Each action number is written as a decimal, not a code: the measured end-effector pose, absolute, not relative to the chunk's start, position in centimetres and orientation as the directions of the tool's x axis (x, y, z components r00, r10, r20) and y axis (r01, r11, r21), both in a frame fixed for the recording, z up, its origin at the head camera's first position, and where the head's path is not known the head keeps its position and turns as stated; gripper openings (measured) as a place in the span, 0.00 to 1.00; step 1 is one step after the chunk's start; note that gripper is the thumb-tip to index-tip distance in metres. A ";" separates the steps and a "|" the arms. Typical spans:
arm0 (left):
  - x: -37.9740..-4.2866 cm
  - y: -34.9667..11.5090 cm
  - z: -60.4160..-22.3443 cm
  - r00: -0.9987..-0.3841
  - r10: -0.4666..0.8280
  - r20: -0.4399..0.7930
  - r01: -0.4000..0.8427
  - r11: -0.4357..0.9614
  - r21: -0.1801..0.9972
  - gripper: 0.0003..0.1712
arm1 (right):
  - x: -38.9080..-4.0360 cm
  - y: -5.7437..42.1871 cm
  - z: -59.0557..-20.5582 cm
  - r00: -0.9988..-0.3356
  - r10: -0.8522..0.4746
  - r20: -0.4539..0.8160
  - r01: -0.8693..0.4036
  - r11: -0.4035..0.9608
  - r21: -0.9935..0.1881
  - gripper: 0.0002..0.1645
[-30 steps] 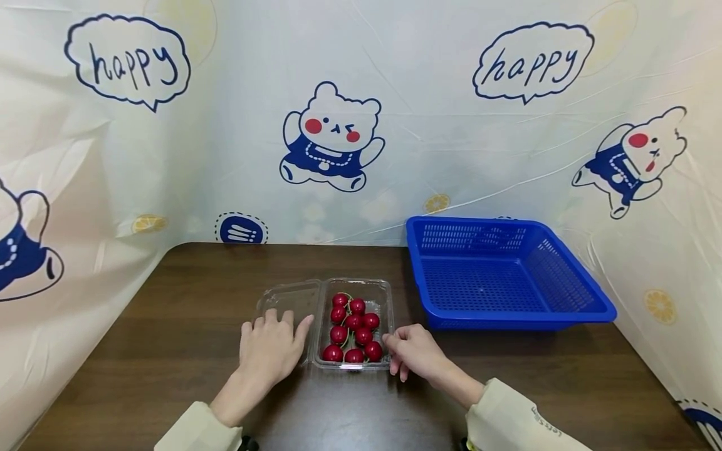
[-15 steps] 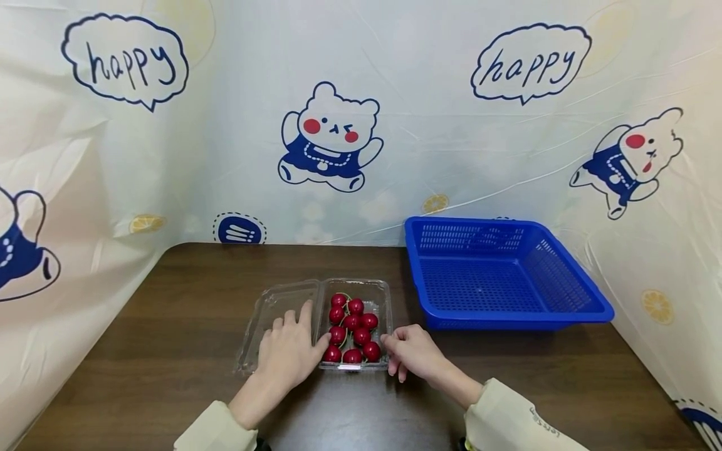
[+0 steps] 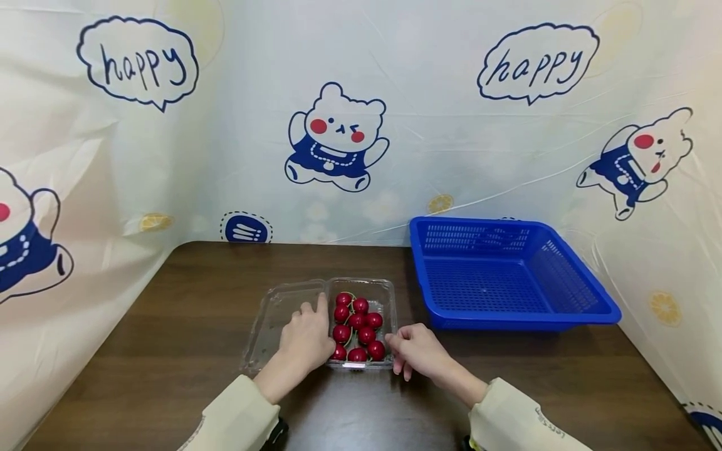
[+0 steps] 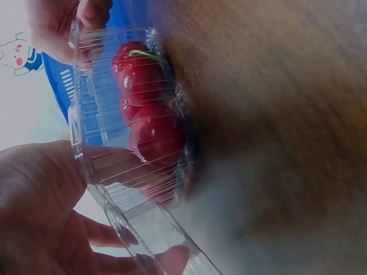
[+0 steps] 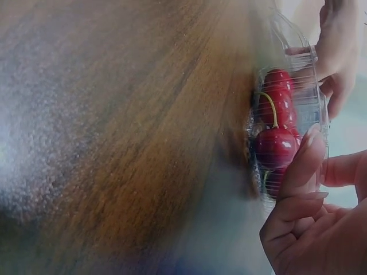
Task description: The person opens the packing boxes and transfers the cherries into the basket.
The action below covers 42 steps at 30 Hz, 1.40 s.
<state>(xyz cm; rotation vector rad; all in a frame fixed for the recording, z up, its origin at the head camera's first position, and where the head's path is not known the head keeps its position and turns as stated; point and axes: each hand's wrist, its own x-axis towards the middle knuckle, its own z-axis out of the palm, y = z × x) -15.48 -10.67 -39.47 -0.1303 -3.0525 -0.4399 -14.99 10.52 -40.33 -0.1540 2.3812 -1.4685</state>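
A clear plastic clamshell container (image 3: pixel 389 294) stands on the table with its lid (image 3: pixel 271 313) folded flat to the left. Several red cherries (image 3: pixel 358 321), some with green stems, lie inside the container. My left hand (image 3: pixel 307 338) lies over the hinge, its index finger stretched along it and the thumb reaching over the near left wall, beside the cherries. Through the clear plastic in the left wrist view, other fingertips (image 4: pixel 175 258) touch the lid. My right hand (image 3: pixel 417 354) pinches the container's right rim between thumb and index finger, the other fingers curled below.
A blue perforated plastic basket (image 3: pixel 513 316) stands at the back right of the dark wooden table (image 3: pixel 169 351). Behind the table hangs a pale printed cloth (image 3: pixel 242 125) that also covers both sides.
My left hand has slid right from the lid onto the hinge, and its thumb has come over the container's wall. The right hand keeps its pinch on the right rim.
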 end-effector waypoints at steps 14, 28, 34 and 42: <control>-16.4 -10.4 -39.6 -0.998 0.021 -0.067 0.005 0.972 0.233 0.48 | -15.4 10.8 -40.0 -0.920 -0.328 -0.213 0.025 0.493 -0.869 0.21; -16.5 -10.1 -40.1 -0.994 0.032 -0.105 0.009 0.977 0.213 0.48 | -15.6 10.9 -39.7 -0.912 -0.348 -0.216 -0.019 0.563 -0.826 0.21; -16.3 -10.0 -40.1 -0.994 0.044 -0.104 0.023 0.980 0.200 0.48 | -15.5 10.8 -39.0 -0.930 -0.337 -0.150 -0.160 0.734 -0.660 0.22; -16.1 -10.0 -40.0 -0.995 0.042 -0.091 0.025 0.983 0.184 0.48 | -15.2 10.3 -38.1 -0.961 -0.278 0.012 -0.262 0.890 -0.374 0.25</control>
